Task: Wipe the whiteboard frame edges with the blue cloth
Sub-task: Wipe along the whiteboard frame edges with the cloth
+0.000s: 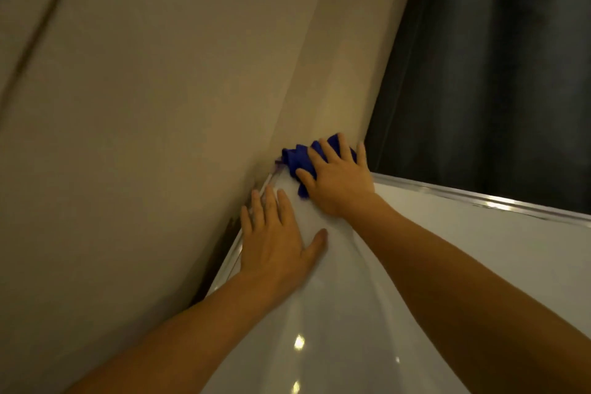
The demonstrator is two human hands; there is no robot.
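Observation:
The whiteboard (345, 313) fills the lower middle of the head view, glossy white with a thin silver frame (479, 198) along its top edge and another strip down its left edge. A crumpled blue cloth (297, 157) sits at the board's top left corner. My right hand (339, 179) presses flat on the cloth, fingers spread over it. My left hand (275, 233) lies flat on the board just below, fingers apart, its fingertips at the left frame strip. It holds nothing.
A beige wall (144, 137) runs behind and to the left of the board. A dark grey curtain (495, 73) hangs at the upper right, above the top frame edge. Ceiling light reflections glint on the board's lower part.

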